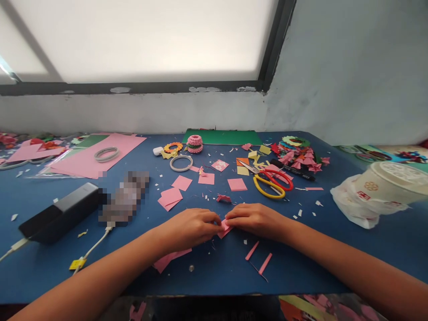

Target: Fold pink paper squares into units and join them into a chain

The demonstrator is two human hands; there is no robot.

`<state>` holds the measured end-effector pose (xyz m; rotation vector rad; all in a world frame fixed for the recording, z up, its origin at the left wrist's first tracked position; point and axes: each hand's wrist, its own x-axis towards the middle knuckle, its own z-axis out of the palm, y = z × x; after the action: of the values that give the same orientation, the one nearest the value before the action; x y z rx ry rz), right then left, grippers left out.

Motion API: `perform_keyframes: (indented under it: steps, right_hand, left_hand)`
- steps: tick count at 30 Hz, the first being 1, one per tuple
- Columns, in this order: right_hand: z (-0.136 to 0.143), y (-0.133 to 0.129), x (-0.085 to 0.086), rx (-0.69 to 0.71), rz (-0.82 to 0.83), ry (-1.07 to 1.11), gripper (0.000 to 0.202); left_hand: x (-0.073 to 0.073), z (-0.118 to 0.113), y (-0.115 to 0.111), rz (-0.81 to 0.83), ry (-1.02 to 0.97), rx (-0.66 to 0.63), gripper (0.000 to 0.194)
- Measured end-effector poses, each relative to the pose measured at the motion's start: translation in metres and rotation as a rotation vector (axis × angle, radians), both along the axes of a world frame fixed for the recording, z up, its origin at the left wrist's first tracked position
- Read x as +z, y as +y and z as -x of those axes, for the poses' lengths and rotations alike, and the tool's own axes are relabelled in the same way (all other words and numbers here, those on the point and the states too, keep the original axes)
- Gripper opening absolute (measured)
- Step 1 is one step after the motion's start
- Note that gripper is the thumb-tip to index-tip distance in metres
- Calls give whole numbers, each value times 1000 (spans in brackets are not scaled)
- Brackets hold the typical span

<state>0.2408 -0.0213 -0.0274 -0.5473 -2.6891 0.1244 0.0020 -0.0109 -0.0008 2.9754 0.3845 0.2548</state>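
Blue bench (217, 278); above it, left grip (192, 228) and right grip (256, 218), both narrowed on a small pink paper (225, 230) between them — probably very light, pliant, easily creased or torn — best pinched lightly at opposite edges, clear of any fold

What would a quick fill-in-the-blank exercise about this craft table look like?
1. The left hand and the right hand are at a small piece of paper coloured ____.
2. The scissors have one red handle and one ____ handle.
3. The lidded cup is on the person's ____ side.
4. The tabletop is coloured ____.

Missing words: pink; yellow; right; blue.
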Motion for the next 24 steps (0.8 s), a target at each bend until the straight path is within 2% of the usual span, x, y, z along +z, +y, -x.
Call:
perform_keyframes:
  steps: [6, 18, 24]
  right_hand:
    - [-4, 0, 2, 30, -23, -17, 23]
    - [-6, -3, 2, 100, -131, -28, 28]
    - [-7, -4, 3, 87, -99, -47, 26]
  left_hand:
    - [3, -1, -2, -65, 49, -56, 25]
    - [6, -4, -5, -100, 87, -48, 25]
    - [8, -4, -8, -126, 106, -39, 25]
